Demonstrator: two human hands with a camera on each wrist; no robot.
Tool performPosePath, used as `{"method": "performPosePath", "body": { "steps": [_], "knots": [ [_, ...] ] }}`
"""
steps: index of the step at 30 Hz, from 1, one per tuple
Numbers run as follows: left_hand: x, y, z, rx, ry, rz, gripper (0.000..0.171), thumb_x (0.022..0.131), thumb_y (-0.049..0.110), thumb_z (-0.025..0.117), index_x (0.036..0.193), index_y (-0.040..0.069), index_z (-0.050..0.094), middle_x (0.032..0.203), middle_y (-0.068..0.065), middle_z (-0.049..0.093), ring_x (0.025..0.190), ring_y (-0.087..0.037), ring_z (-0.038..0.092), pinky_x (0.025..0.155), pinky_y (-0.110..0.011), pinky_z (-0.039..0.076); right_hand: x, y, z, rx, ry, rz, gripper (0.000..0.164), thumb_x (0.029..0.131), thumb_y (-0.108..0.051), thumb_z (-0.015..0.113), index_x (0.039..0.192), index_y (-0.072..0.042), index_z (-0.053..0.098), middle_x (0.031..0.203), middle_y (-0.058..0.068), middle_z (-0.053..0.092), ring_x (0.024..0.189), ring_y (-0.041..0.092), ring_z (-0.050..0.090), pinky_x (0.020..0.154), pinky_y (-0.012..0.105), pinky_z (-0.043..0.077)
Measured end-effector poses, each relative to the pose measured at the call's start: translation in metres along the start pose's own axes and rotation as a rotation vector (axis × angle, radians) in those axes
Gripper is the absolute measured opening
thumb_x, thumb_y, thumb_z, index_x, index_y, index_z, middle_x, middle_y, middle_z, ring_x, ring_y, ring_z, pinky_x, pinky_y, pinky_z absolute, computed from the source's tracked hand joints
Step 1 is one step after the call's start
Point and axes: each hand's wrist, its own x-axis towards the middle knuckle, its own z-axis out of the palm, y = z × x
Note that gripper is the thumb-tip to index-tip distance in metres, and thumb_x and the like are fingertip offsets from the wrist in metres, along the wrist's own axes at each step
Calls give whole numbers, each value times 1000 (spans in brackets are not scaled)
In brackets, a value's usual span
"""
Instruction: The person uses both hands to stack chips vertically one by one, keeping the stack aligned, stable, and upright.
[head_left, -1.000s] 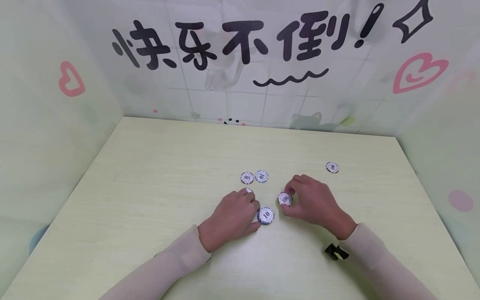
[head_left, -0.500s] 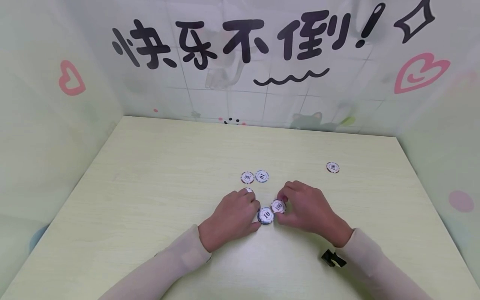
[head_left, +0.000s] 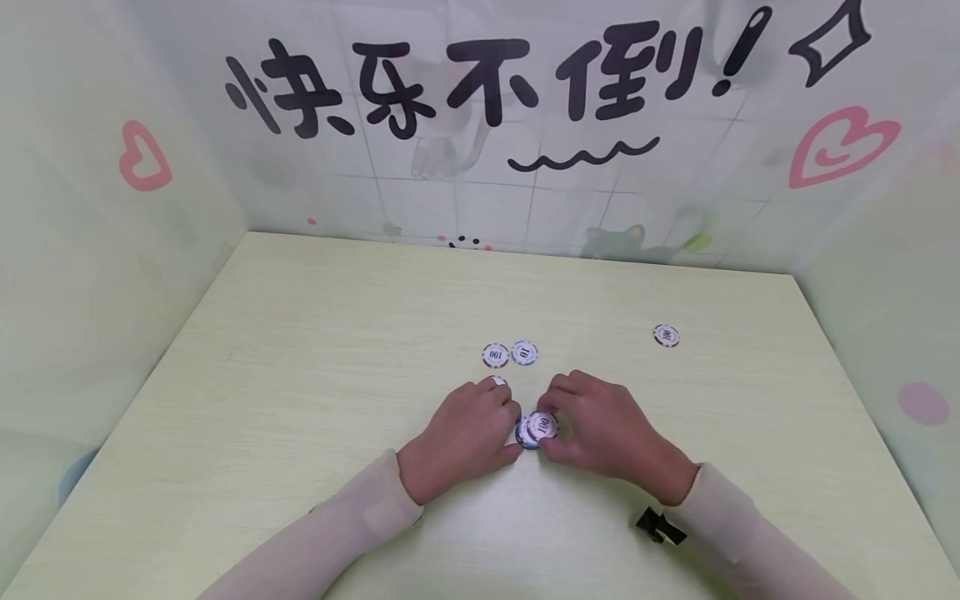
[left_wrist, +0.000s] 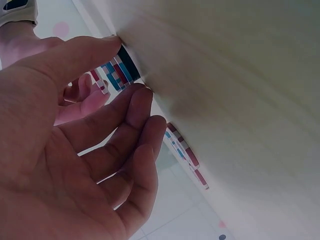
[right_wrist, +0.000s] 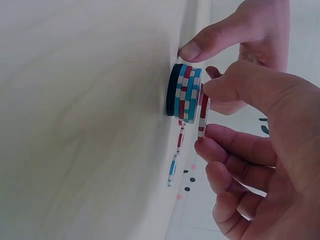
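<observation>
Pale bench point(head_left: 300, 375) bears the chip stack point(right_wrist: 184, 94), the left hand point(head_left: 461, 437) curled round its side. Right hand point(head_left: 600, 425) pinches one red-edged chip point(right_wrist: 203, 116) off-centre above the stack; releasing at this overhang could tip the chip off or shift the stack.

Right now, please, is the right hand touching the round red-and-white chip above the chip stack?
Touching: the right wrist view shows the right hand pinching the chip.
</observation>
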Motion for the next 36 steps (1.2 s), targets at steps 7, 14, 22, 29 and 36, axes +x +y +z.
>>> {"method": "performPosePath", "body": {
  "steps": [7,14,22,29,36],
  "knots": [
    [0,0,0,-12,-8,-7,30,80,42,75,85,13,72,79,1,60,72,-15,48,57,-26,37,2,-3,2,20,5,-42,21,72,-29,76,90,-20,73,91,-12,63,80,6,52,58,21,46],
    [0,0,0,-19,-5,-7,31,80,43,76,86,13,72,80,1,61,72,-16,48,57,-26,37,2,-4,4,16,17,-71,21,73,-28,75,92,-20,73,92,-12,63,80,6,51,57,21,46],
    [0,-1,0,-22,-6,-6,31,81,42,75,88,13,73,82,1,61,72,-16,49,57,-27,38,3,-4,4,21,11,-79,22,74,-29,75,93,-19,74,94,-12,63,80,6,51,59,22,47],
    [1,-1,-1,-30,-19,-7,32,80,43,76,89,13,73,83,0,63,74,-16,50,58,-27,40,4,-4,3,16,-5,-75,22,74,-30,75,94,-19,74,94,-11,63,81,7,52,60,22,47],
    [1,0,-2,-36,-13,-7,30,81,42,75,87,13,73,82,0,62,73,-16,50,58,-27,40,3,-3,3,8,-11,-65,28,73,-35,76,95,-17,73,95,-10,63,82,7,53,60,22,47]
  ]
}}
